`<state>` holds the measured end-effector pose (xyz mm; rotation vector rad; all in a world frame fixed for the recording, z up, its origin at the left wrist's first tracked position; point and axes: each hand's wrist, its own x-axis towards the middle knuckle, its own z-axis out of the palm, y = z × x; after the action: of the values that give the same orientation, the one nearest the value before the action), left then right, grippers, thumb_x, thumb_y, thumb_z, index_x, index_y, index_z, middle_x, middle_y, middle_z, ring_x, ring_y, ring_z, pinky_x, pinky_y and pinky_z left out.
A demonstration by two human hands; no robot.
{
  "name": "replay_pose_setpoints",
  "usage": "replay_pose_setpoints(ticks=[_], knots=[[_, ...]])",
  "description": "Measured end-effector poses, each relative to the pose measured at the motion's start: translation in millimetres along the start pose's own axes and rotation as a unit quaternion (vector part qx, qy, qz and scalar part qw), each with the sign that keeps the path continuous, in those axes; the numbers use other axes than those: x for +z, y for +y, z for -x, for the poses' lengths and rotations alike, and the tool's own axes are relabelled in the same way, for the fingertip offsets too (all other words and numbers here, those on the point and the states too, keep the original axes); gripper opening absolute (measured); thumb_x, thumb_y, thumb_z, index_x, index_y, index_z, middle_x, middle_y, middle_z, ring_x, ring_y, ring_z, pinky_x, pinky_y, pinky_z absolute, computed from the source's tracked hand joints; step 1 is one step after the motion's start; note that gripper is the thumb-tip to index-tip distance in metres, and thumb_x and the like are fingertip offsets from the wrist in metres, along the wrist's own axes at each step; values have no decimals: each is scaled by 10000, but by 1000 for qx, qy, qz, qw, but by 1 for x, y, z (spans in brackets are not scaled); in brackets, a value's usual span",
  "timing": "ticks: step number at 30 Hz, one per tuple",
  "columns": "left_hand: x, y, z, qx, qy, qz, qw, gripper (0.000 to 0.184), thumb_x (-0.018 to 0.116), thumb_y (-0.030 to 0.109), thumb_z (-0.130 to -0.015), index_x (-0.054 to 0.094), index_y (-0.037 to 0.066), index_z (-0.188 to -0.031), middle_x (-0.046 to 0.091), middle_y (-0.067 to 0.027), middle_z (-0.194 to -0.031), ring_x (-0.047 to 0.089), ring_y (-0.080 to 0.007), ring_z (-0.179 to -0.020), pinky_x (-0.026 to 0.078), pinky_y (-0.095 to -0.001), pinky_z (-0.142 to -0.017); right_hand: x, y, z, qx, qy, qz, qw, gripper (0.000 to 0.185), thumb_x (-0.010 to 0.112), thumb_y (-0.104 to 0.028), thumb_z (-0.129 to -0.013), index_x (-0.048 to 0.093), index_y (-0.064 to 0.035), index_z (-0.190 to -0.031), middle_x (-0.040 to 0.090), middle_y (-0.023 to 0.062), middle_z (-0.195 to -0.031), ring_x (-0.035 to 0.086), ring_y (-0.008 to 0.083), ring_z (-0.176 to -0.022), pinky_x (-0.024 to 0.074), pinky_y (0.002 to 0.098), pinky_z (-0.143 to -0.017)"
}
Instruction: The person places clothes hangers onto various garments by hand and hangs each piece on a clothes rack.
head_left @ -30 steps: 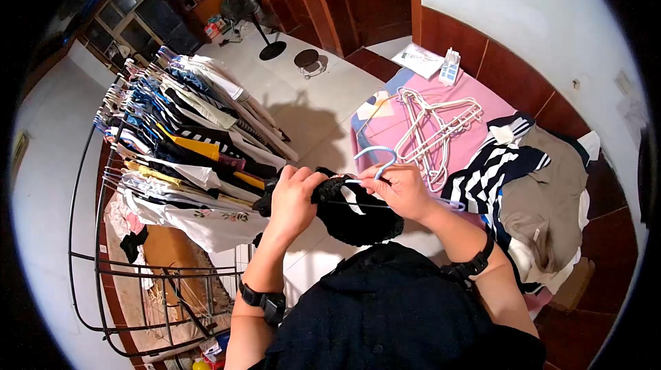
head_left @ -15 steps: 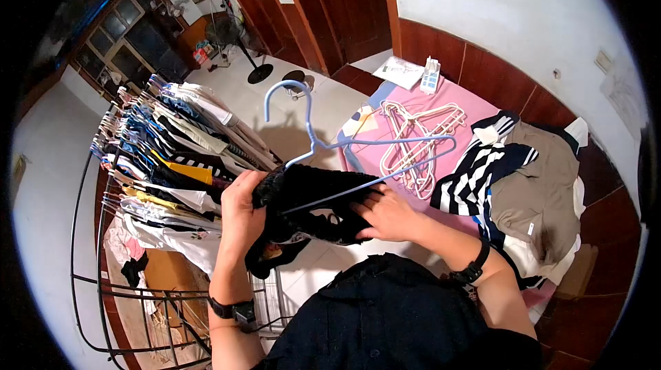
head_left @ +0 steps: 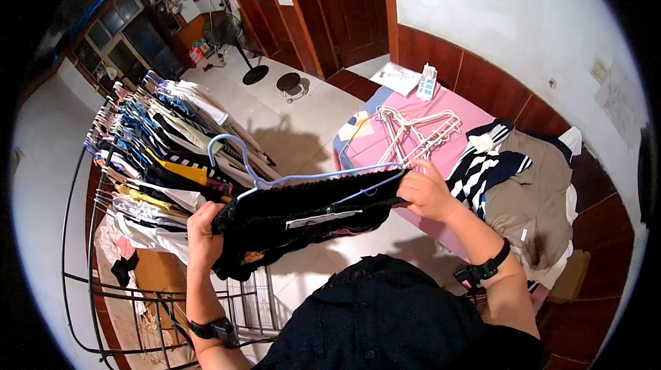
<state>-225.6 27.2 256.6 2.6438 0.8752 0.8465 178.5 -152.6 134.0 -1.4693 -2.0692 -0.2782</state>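
A black garment [head_left: 303, 222] with a pale strip near its upper edge is stretched between my hands. My left hand [head_left: 204, 231] is closed on its left end. At its right end, my right hand [head_left: 423, 192] pinches the fabric beside the end of a light blue hanger [head_left: 296, 178]. The hanger lies along the garment's upper edge, with its hook up at the left and its right end within the fabric. How far its left end sits inside the garment is hidden.
On the left stands a black metal rack [head_left: 77, 232] full of hung clothes [head_left: 172, 156]. A pink-covered table [head_left: 475, 114] at the right bears white hangers [head_left: 413, 132], with piled clothes [head_left: 527, 191] beside them. Farther back are a round stool [head_left: 288, 82] and a fan base [head_left: 255, 75].
The black garment has been spread out wide. My left hand has moved left and down, my right hand right and up. The blue hanger has turned and lowered, its right end now in the fabric.
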Motion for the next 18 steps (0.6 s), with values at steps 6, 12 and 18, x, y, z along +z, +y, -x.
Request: replay_pose_setpoints(ticks=[6,12,18], knots=[[-3,-4,9,9,-30,-25,999,314,570,-120,-579,616,15,-859,576,-135,-747,597,-350,-723,480,-341,-645,-24,4,-12,-50,13,38,998,126,667,-139,-684,558,-150,-747,529,-16,-714,578,156,-792,358,394,-974],[31,0,6,35,-55,31,997,362,603,-83,-559,618,21,-906,620,-151,-827,618,-359,-796,498,-369,-695,-34,-24,-55,-73,130,-14,989,121,645,-71,-638,603,-127,-736,590,24,-960,567,219,-981,392,401,-935],[35,4,13,1,-35,99,995,302,571,-70,-589,606,1,-880,620,-147,-784,612,-344,-746,481,-336,-670,-31,-35,-61,65,97,-151,982,759,803,-226,-716,412,-138,-1361,480,220,-1260,528,424,-1142,472,458,-917]])
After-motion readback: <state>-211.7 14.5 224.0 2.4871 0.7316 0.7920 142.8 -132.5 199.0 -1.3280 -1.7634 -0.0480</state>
